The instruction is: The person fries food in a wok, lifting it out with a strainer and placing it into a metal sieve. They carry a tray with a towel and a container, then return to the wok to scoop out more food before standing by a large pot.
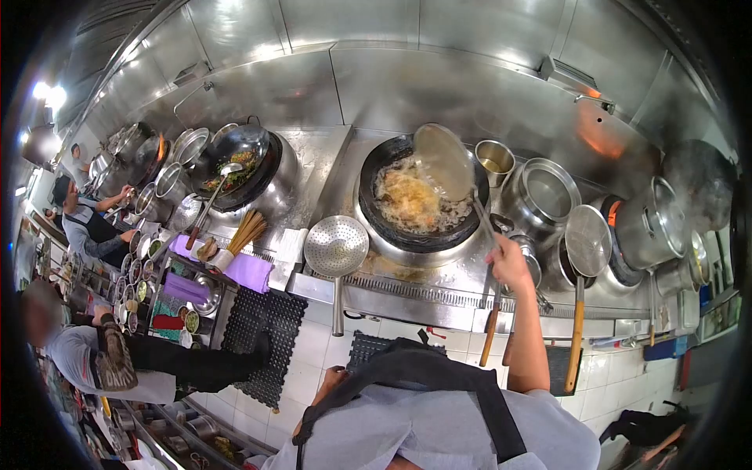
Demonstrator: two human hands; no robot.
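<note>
My right hand is closed around the handle of a wide round skimmer. The skimmer's head is tilted up over the right side of a wok. Golden food bubbles in the wok's hot oil, and steam rises from it. My left hand is low beside my body, away from the stove. The apron strap partly covers it, and its fingers cannot be made out.
A perforated ladle lies left of the wok. A second wok holds green and red food with a ladle in it. Pots and a wooden-handled strainer stand right. A co-worker stands left near the ingredient containers.
</note>
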